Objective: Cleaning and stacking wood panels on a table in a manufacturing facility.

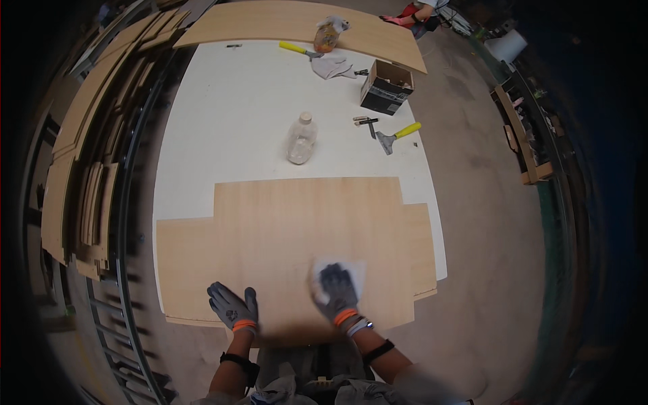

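Observation:
Wood-veneer panels point(304, 216) lie in front of me, a large one on top of another that shows at both sides. My left hand point(233, 307), in a grey glove with an orange cuff, rests flat on the top panel near its front left edge, fingers stretched and thumb apart. Under my right hand point(337, 290), gloved the same way, is a white cloth point(358, 273). That hand presses the cloth against the panel right of centre, and both are slightly blurred. The palm hides part of the cloth.
On the white table point(223, 128) stand a clear bottle point(301, 140), a black box point(387, 89) and an amber jar point(327, 38). Two yellow-handled scrapers point(398, 137) and a rag point(332, 67) lie there. Stacked boards point(94, 128) fill a left rack; another person's hand point(391, 20) touches the far panel.

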{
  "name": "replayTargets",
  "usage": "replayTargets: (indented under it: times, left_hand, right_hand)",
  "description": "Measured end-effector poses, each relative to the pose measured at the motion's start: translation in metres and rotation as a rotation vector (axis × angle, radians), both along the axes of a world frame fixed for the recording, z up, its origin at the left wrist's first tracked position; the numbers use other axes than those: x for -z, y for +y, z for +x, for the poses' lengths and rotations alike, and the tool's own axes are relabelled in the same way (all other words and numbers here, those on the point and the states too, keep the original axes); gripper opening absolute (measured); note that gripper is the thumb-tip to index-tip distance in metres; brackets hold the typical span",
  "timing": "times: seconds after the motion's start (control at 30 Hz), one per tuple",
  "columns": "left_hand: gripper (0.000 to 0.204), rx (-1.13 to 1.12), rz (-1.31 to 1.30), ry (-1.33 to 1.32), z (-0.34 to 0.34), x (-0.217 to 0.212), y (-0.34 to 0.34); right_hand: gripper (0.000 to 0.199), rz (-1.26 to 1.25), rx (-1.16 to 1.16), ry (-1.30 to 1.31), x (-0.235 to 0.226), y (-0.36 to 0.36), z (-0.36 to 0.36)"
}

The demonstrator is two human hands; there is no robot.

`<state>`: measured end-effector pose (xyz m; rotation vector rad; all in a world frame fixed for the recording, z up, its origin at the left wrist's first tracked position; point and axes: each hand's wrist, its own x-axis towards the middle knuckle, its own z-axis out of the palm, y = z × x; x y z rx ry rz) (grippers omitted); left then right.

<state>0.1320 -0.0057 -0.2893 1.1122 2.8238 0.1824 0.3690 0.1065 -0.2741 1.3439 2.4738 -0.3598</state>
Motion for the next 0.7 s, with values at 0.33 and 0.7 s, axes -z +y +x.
replayTargets:
  times: [0.33,0.7]
  left_hand:
    - [0.085,0.035,-0.031,0.029,0.001,-0.006,-0.006]
    - [0.083,0.077,0.045,0.082,0.003,0.008,-0.011]
  right_hand:
    - [0.076,0.41,0.631,0.175,0.032,0.234,0.022]
    - [0.063,0.048,-0.43,0.424,0.027,0.158,-0.158]
